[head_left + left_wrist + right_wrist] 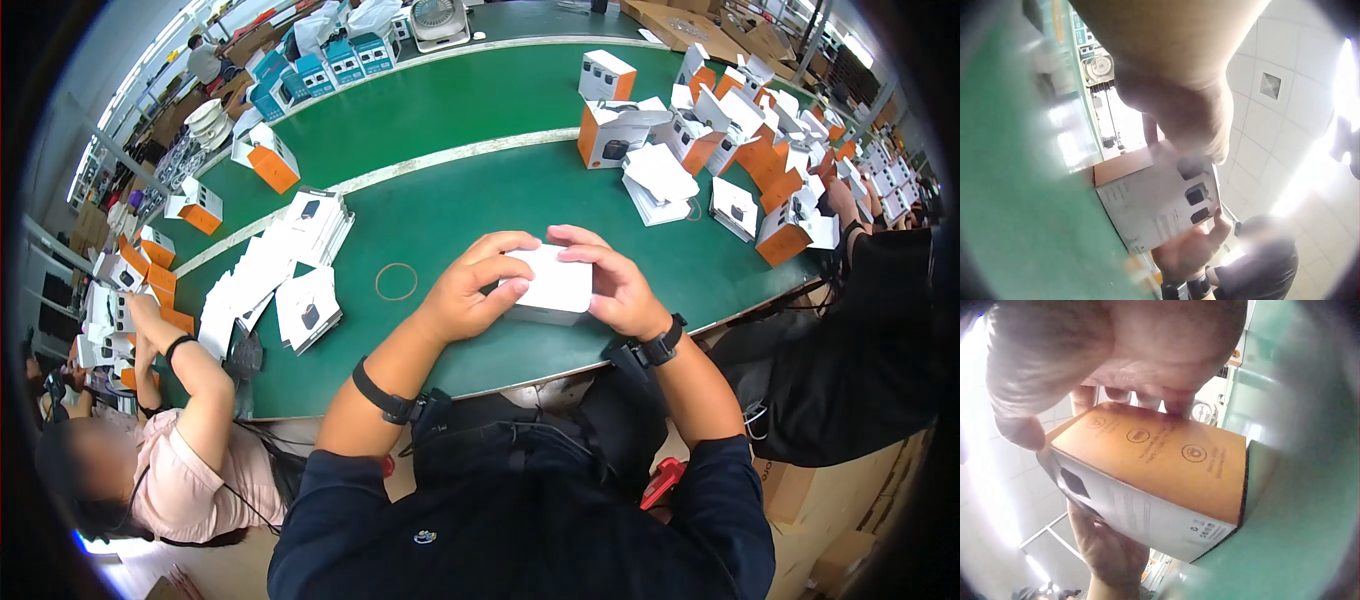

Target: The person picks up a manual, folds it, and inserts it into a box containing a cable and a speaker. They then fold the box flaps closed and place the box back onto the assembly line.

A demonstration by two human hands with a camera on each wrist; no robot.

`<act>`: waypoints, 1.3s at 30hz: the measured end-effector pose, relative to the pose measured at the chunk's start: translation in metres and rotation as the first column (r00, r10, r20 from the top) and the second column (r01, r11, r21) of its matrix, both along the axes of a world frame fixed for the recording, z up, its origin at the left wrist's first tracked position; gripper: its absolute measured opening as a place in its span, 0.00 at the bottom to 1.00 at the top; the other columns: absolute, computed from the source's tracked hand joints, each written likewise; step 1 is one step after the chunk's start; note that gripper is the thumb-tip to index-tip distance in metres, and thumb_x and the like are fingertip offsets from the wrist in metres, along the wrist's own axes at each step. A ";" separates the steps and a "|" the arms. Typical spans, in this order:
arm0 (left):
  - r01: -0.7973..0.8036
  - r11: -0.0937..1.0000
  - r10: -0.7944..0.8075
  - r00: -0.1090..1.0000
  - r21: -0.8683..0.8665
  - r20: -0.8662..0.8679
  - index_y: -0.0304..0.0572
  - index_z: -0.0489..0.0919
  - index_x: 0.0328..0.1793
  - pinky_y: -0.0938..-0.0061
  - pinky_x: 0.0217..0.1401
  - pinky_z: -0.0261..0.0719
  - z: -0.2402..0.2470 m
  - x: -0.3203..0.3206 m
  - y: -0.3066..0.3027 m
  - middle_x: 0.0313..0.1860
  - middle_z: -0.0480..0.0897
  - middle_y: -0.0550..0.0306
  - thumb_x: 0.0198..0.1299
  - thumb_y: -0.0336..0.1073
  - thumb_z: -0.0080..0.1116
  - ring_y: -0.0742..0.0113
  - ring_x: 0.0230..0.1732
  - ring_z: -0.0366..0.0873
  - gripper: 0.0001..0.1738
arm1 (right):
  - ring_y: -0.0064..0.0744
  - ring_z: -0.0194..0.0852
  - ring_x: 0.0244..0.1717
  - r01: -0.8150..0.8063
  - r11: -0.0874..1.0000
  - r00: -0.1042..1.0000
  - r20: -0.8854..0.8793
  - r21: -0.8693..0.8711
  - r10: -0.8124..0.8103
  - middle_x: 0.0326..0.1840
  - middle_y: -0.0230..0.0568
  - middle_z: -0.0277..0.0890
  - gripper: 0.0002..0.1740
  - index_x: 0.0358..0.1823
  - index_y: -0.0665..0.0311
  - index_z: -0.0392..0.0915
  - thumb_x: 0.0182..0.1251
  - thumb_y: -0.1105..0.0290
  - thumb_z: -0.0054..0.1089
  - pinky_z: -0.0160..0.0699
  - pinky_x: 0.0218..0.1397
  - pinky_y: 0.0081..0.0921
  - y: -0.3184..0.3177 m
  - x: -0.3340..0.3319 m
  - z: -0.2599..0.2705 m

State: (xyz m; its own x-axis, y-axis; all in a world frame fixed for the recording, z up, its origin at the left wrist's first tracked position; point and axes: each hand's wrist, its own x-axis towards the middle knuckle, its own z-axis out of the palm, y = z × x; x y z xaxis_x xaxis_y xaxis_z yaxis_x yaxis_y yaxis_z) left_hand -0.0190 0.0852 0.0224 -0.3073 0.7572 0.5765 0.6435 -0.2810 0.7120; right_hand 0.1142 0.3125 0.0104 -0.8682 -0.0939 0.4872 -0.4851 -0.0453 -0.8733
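Observation:
A white and orange product box (548,286) sits on the green table (450,210) right in front of me, and both hands hold it. My left hand (478,285) grips its left end, fingers curled over the top. My right hand (608,280) clasps the right end the same way. In the left wrist view the box (1160,203) shows a white printed face with black icons. In the right wrist view the box (1147,469) shows an orange side and a white side, with the right hand's fingers (1147,397) over the top edge.
Flat white sleeves (290,275) are stacked at the left, with a rubber band (396,281) beside them. Finished orange and white boxes (740,130) crowd the right side. One person (170,400) works at the left, another person (870,300) at the right.

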 end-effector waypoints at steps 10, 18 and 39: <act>-0.116 0.992 0.090 0.916 -0.043 -0.390 0.48 0.87 0.63 0.52 0.73 0.71 0.019 0.006 -0.002 0.71 0.77 0.40 0.66 0.34 0.64 0.43 0.71 0.74 0.19 | 0.55 0.70 0.75 0.277 0.929 0.954 -0.186 0.247 -0.235 0.69 0.52 0.77 0.13 0.49 0.64 0.88 0.63 0.79 0.69 0.65 0.78 0.47 -0.011 0.013 0.008; -0.127 0.990 0.113 0.975 -0.067 -0.191 0.50 0.88 0.63 0.52 0.73 0.70 0.013 0.016 0.003 0.70 0.77 0.39 0.61 0.31 0.63 0.39 0.70 0.74 0.22 | 0.52 0.72 0.73 0.372 0.857 0.928 -0.145 0.357 -0.343 0.64 0.45 0.83 0.10 0.48 0.63 0.89 0.66 0.76 0.69 0.69 0.75 0.43 -0.018 0.019 0.026; -0.833 0.538 0.776 0.550 -0.131 -0.308 0.38 0.78 0.67 0.55 0.64 0.80 0.014 -0.226 0.101 0.63 0.77 0.38 0.61 0.42 0.72 0.38 0.62 0.79 0.30 | 0.54 0.87 0.45 0.431 -0.060 0.497 -0.292 0.901 -0.817 0.39 0.51 0.88 0.21 0.41 0.61 0.89 0.63 0.49 0.70 0.84 0.51 0.46 0.144 -0.057 0.035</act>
